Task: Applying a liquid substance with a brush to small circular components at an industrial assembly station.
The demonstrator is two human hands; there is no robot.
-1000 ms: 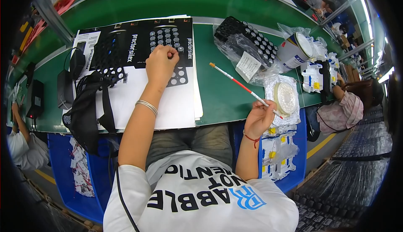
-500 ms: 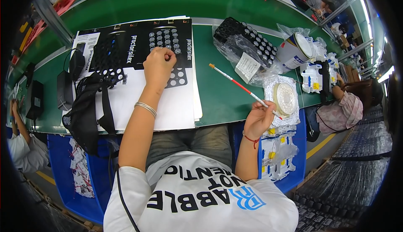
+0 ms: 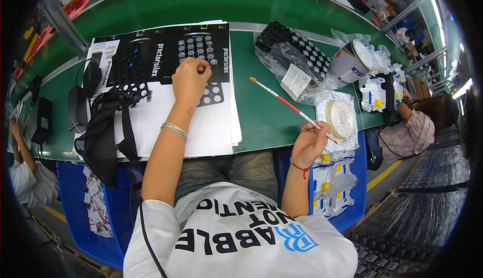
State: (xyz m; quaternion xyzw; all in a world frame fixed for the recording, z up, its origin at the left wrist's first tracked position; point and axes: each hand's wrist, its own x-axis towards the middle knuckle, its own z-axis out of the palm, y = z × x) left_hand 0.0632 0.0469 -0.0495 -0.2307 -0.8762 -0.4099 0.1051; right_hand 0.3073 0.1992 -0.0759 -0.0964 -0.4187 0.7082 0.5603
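Observation:
Fingertips pinched together, my left hand (image 3: 190, 82) is over a black tray with round holes (image 3: 207, 98). Whatever may be between those fingers is hidden. Several round, clear-grey discs (image 3: 199, 45) fill the far rows of the tray, while the holes nearer me show white paper beneath. My right hand (image 3: 310, 143) is closed around a thin brush (image 3: 289, 105) with a red and white handle. The brush slants, its tan tip pointing away to the left, above the green table. Beside that hand sits a pale round dish or reel (image 3: 340, 118) on crumpled white wrapping.
Black trays in clear plastic (image 3: 302, 51) lie at the back right, beside a metal tin (image 3: 354, 62) and white plastic parts (image 3: 373, 93). A black mesh bag (image 3: 103, 134) and black box (image 3: 77, 108) stand left. Blue bins (image 3: 354, 205) flank my legs. Other people work nearby.

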